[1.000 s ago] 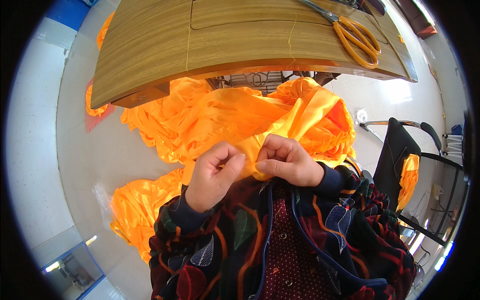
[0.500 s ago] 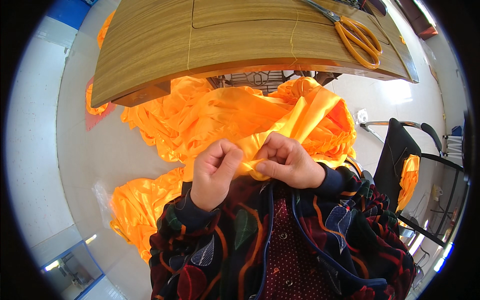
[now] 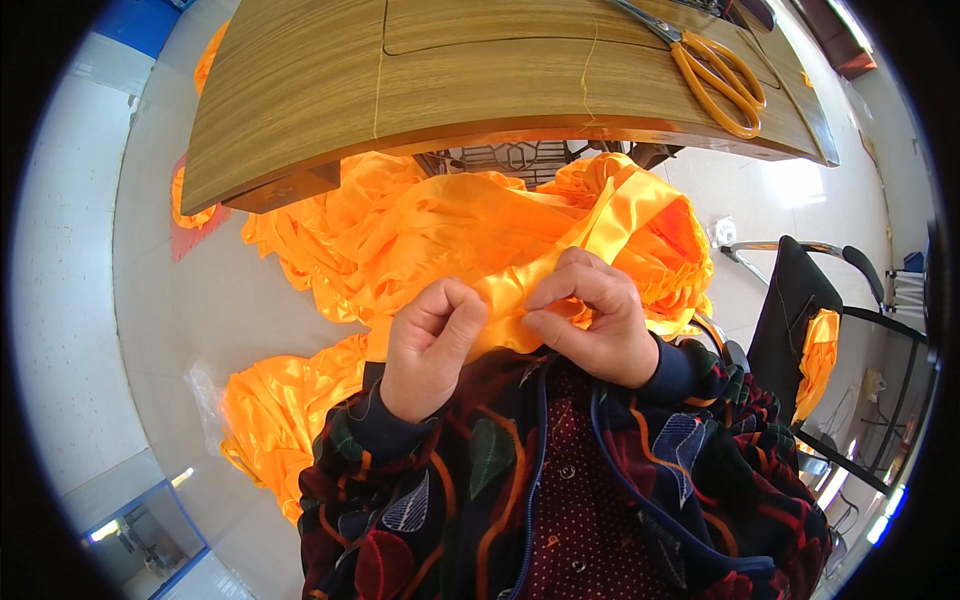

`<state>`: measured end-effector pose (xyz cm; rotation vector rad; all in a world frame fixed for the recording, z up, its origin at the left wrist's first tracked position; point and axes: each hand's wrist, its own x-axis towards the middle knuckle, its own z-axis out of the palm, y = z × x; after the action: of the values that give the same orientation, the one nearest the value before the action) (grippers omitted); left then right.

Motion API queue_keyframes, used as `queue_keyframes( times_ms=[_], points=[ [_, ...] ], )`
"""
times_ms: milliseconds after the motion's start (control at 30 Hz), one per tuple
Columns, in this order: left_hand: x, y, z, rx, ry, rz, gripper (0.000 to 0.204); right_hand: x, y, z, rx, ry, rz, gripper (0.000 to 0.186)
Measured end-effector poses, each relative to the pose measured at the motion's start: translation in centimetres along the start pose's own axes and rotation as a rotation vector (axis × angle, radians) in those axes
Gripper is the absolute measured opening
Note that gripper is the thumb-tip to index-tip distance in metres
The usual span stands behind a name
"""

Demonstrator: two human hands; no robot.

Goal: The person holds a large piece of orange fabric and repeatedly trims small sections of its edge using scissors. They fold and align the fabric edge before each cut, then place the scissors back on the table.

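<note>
A large heap of shiny orange satin fabric (image 3: 430, 235) spreads under the table and across my lap. My left hand (image 3: 428, 350) is closed in a pinch on a folded band of this cloth. Just to its right, my right hand (image 3: 590, 315) has curled fingers and thumb on the same band, with a short stretch of fabric showing between the two hands. The fingertips are partly hidden in the folds.
A wooden sewing table (image 3: 290, 90) crosses the top, with orange-handled scissors (image 3: 722, 82) and loose threads on it; a metal treadle (image 3: 510, 155) sits beneath. At right is a black chair (image 3: 775, 320) draped with orange cloth (image 3: 818, 360). A clear plastic bag (image 3: 206, 400) lies at left.
Over the last second my left hand moved slightly right, then held still. My right hand has shifted a little right, its curled fingers higher along the band.
</note>
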<state>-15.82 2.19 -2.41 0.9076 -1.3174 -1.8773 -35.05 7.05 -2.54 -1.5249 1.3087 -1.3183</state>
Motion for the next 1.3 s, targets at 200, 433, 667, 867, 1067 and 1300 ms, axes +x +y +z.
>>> queue_keyframes(
  times_ms=[200,433,667,867,1067,1300],
  points=[
    [-0.01,-0.16,0.04,-0.002,-0.037,-0.019,0.013,-0.07,-0.13,0.45,0.089,-0.057,0.173,0.009],
    [0.03,-0.35,-0.03,0.004,-0.055,-0.022,0.012,-0.35,0.13,0.67,0.241,-0.101,0.288,0.008],
    [0.11,-0.23,0.03,0.015,-0.066,-0.032,0.012,-0.33,0.08,0.82,0.317,-0.116,0.307,0.008],
    [0.06,-0.21,0.09,0.029,-0.090,-0.061,0.012,-0.24,-0.05,0.77,0.196,-0.126,0.257,0.007],
    [0.06,-0.39,0.17,0.031,-0.106,-0.101,0.011,-0.20,0.28,0.71,0.109,-0.137,0.193,0.006],
    [-0.08,-0.32,0.38,0.127,-0.063,-0.058,0.009,-0.60,0.47,0.57,0.412,-0.126,0.376,0.003]
  ],
)
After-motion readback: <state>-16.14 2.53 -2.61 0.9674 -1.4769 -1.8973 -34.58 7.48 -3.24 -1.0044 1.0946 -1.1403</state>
